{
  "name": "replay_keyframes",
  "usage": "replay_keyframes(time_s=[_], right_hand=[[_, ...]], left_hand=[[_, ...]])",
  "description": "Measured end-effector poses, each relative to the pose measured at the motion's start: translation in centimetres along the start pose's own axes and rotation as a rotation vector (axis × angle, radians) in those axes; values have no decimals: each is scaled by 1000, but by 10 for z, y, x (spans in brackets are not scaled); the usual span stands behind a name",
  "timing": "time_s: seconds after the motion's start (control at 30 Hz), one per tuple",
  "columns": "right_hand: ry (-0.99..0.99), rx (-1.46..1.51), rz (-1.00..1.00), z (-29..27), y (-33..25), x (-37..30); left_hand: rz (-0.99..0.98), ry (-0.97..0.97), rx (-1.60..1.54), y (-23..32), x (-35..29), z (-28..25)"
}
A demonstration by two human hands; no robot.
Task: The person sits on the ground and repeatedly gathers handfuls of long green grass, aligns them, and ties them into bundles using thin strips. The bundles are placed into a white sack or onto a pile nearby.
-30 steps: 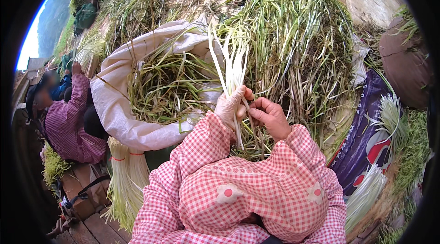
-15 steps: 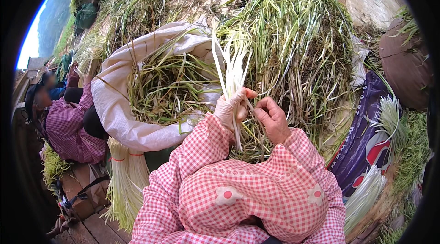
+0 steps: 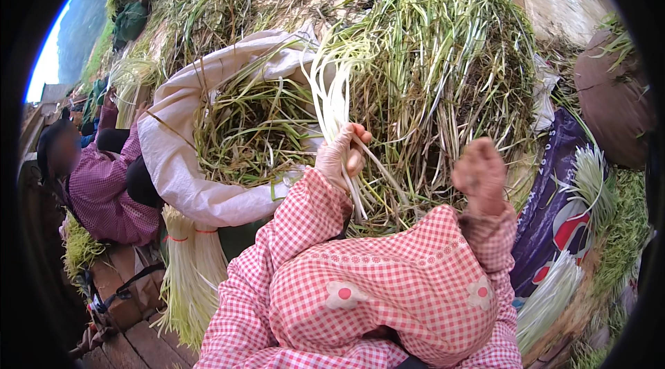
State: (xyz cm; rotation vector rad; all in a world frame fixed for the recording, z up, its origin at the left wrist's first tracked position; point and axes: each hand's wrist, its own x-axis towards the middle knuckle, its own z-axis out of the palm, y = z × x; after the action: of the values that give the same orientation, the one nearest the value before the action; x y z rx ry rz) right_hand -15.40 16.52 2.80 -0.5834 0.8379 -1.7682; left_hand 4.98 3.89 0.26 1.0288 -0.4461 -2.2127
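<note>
My left hand (image 3: 341, 155), in what looks like a thin pale glove, is closed around a small bunch of blanched chives (image 3: 331, 95). Their white stalks fan upward to yellow-green tips, and the lower ends stick out below my fist. One loose strand slants down to the right from the bunch. Off to the right, apart from it, my right hand (image 3: 480, 171) is raised and blurred, its fingers curled in; whether anything is in them is hidden. Beyond both hands lies a large heap of untrimmed chives (image 3: 443, 71), green on top and brown with dry leaves lower down.
A white sack (image 3: 176, 168) full of discarded leaves stands at left. Tied pale bundles (image 3: 187, 279) sit below it, and more chives (image 3: 554, 296) lie by a purple bag (image 3: 537, 209) at right. A co-worker (image 3: 107, 189) in a checked top sits at far left.
My right hand has moved away from the bunch, to the right and slightly up. My left hand has shifted a little left with the chives still in its grip.
</note>
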Motion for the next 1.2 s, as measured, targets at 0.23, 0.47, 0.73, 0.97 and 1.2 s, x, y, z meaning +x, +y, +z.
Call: replay_keyframes(time_s=[0.23, 0.47, 0.73, 0.97, 1.2], right_hand=[[-95, -876, 18, 40, 61, 14], [-108, -914, -78, 49, 69, 23], [182, -206, 299, 20, 59, 19], [189, -568, 175, 24, 70, 19], [0, -647, 308, 27, 70, 16]], left_hand=[[-70, -111, 197, -10, -2, -3], [-88, -164, 104, -16, 3, -8], [-51, -21, 121, -9, -6, 4], [-40, -113, 96, -10, -2, 1], [-52, -209, 102, -13, 1, -3]])
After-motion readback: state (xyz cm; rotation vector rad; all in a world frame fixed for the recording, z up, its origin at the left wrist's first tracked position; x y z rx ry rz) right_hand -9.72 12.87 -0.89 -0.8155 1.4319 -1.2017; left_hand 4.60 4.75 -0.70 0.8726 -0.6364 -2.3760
